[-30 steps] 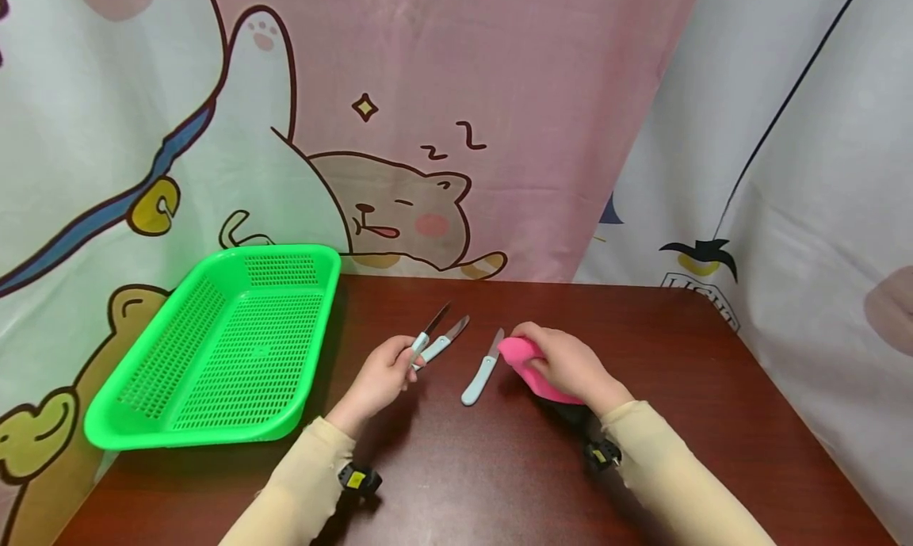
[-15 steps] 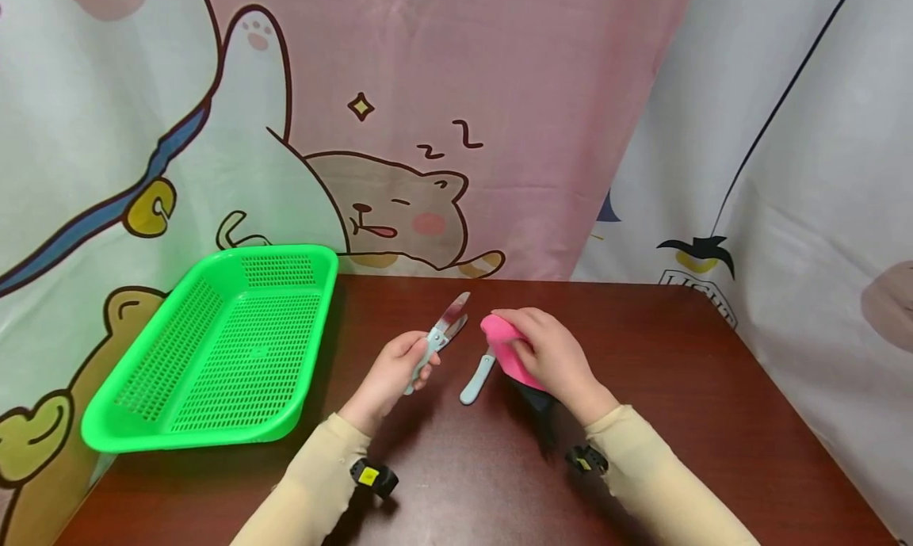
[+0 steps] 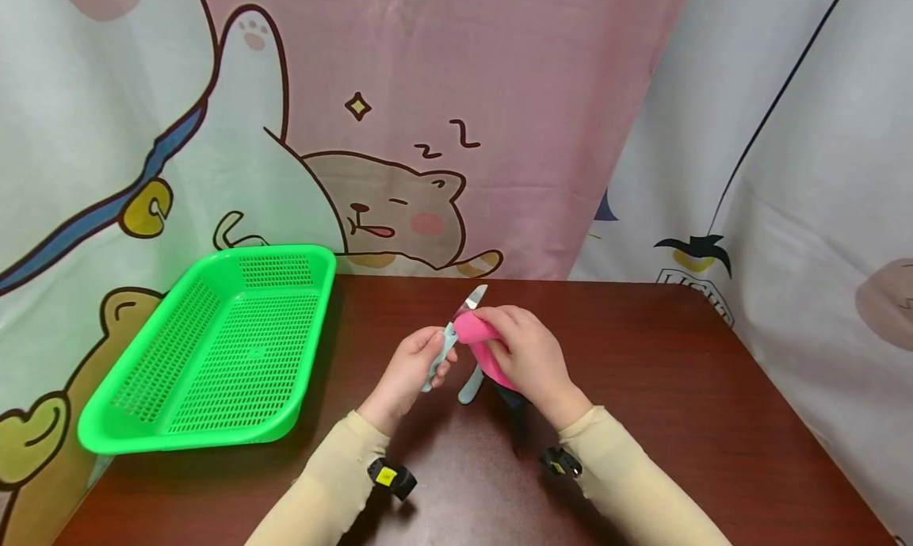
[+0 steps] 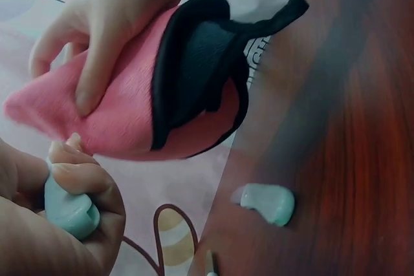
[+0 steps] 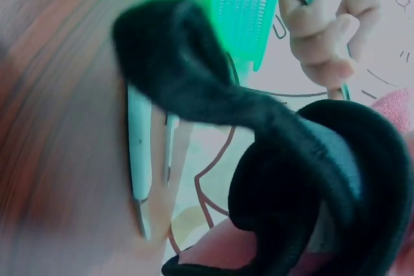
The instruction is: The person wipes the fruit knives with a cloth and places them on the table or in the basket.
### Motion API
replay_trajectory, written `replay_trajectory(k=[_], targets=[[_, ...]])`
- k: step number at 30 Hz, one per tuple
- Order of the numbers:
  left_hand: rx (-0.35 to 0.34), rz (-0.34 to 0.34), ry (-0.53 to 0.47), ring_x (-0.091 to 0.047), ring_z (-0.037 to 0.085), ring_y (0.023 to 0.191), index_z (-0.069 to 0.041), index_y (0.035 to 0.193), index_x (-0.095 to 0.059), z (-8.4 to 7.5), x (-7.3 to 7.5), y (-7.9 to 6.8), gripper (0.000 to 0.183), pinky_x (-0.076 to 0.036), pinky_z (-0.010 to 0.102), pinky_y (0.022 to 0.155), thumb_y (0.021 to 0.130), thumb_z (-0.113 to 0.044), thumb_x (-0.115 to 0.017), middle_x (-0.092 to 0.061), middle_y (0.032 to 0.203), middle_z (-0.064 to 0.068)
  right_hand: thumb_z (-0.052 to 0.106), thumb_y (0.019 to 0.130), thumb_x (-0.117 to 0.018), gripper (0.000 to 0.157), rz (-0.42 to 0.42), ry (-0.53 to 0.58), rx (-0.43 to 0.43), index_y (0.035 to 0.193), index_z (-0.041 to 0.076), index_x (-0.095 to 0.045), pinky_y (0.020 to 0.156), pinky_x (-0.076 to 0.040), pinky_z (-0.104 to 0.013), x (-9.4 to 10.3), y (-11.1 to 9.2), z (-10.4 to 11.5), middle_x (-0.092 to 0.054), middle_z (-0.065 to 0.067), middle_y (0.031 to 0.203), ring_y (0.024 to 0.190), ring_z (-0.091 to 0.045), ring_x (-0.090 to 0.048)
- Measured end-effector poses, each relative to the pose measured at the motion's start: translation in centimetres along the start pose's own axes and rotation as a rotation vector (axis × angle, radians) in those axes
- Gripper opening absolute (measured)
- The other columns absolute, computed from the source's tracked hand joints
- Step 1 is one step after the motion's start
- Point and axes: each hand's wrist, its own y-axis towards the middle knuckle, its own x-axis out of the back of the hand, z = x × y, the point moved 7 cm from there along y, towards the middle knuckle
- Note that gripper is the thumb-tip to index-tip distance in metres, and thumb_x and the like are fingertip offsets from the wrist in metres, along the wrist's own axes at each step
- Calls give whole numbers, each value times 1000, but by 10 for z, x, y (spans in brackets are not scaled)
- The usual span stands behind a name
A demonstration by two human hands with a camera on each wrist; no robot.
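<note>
My left hand (image 3: 406,370) grips the pale blue handle of a paring knife (image 3: 438,360), its blade angled up and away. My right hand (image 3: 531,357) pinches a pink cloth pouch (image 4: 123,114) with black edging and a black loop. The pouch's closed end lies over the blade close to the handle, covering part of it; the blade's tip shows beyond. In the left wrist view the pouch's black-rimmed mouth faces away from the knife. Below the hands, a second knife (image 5: 140,143) with a pale blue handle lies on the table, its blade hidden in the head view.
A green perforated plastic basket (image 3: 324,324) stands at the left of the brown table (image 3: 678,387). Beside the second knife, a third knife (image 5: 170,150) shows in the right wrist view. A cartoon-printed curtain (image 3: 535,134) hangs behind the table.
My left hand has lifted its knife and moved right, away from the knife lying beside it. My right hand has brought the pink pouch leftward onto the blade.
</note>
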Motion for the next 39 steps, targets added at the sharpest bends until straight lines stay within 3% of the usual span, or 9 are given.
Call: replay_trajectory(k=[10,15,25,32,39], targets=[[-41,-43,0,-44,11,55,6,97,-55,7,-6,1,25,-37,21,48,107,-13,-41,-55,79,14,9,75,-84,40,-77,-58,71,112,16,-73,67,-56,-39,-1,2,11,-64,-9,92,83,-26,-61],[-45,-38,-20,-43,10,55,9,103,-53,8,-7,1,25,-35,20,47,107,-12,-41,-55,77,9,9,74,-85,38,-80,-70,68,110,16,-74,64,-55,-39,0,4,10,-62,-9,90,80,-25,-59],[-27,-13,-42,-43,9,55,12,119,-55,12,-8,0,30,-34,19,47,107,-12,-41,-53,76,4,9,75,-84,38,-87,-89,15,110,14,-74,66,-56,-40,6,7,1,-63,-10,92,81,-26,-59],[-35,7,-33,-43,8,56,10,117,-58,13,-9,-1,29,-35,19,48,107,-12,-42,-52,78,9,11,76,-84,39,-79,-101,-61,113,14,-73,68,-55,-42,10,10,-16,-63,-11,95,83,-27,-59],[-37,28,-43,-43,6,55,12,117,-57,15,-10,-2,31,-35,18,47,107,-12,-41,-53,77,4,11,79,-81,34,-80,-103,-118,112,14,-73,72,-54,-44,14,12,-27,-63,-12,95,84,-29,-59]])
